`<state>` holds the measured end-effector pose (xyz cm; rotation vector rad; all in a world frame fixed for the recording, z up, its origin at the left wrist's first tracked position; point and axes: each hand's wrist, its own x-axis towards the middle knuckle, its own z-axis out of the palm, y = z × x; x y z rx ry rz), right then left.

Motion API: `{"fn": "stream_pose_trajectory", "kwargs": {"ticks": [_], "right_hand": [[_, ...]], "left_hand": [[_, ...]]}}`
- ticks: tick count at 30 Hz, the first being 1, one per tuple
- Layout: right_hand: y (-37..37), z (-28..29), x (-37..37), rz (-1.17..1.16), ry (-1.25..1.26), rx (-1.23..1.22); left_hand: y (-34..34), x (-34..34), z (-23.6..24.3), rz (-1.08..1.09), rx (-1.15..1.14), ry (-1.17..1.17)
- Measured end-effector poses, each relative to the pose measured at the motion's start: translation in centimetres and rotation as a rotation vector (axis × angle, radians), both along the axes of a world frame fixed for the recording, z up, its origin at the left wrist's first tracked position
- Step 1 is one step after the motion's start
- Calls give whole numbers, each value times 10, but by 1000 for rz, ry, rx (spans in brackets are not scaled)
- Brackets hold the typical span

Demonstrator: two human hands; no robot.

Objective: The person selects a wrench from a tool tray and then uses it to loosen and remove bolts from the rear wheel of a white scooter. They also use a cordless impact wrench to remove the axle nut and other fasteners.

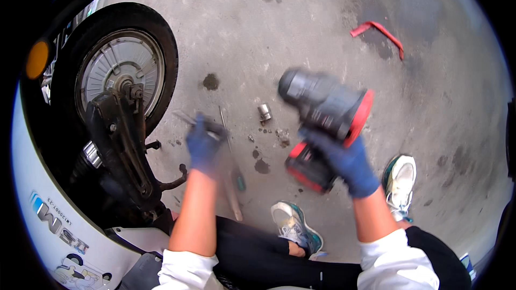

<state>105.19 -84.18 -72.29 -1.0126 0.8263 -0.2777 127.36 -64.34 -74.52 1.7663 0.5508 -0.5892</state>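
Note:
My right hand (346, 161), in a blue glove, grips the handle of a black and red cordless impact wrench (328, 104), its nose pointing to the upper left. My left hand (204, 147), also gloved in blue, is blurred by motion; its fingers are closed around something dark with a thin metal part sticking out, whose kind I cannot make out. Just right of it on the floor lies a long thin screwdriver (239, 181) with a green handle. Between the two hands rests a silver socket (264, 111).
On the left stands a white scooter with a wheel (167, 70), a dark swingarm (126, 150) and a pale body panel (54, 209). A light stick-like handle (234, 207) lies near my legs. A bent red bar (379, 28) is farther right. My shoes (293, 223) are on the stained floor.

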Motion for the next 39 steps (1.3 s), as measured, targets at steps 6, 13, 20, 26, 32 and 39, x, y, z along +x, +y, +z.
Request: {"fn": "stream_pose_trajectory", "kwargs": {"ticks": [6, 13, 20, 26, 32, 39], "right_hand": [[-54, 14, -7, -182, 20, 207], [-50, 30, -4, -179, -73, 349], [-68, -6, -7, -236, 132, 441], [-75, -30, -25, -198, 192, 475], [-29, 13, 9, 36, -89, 433], [26, 52, 45, 347, -133, 571]], "left_hand": [[11, -68, -29, -544, 398, 284], [-67, -39, -20, -1141, 676, -327], [-65, -10, -31, -1111, 596, -162], [-70, -2, 64, -795, 29, 134], [-71, -3, 92, -262, -360, 133], [-47, 5, 79, -697, 188, -504]]}}
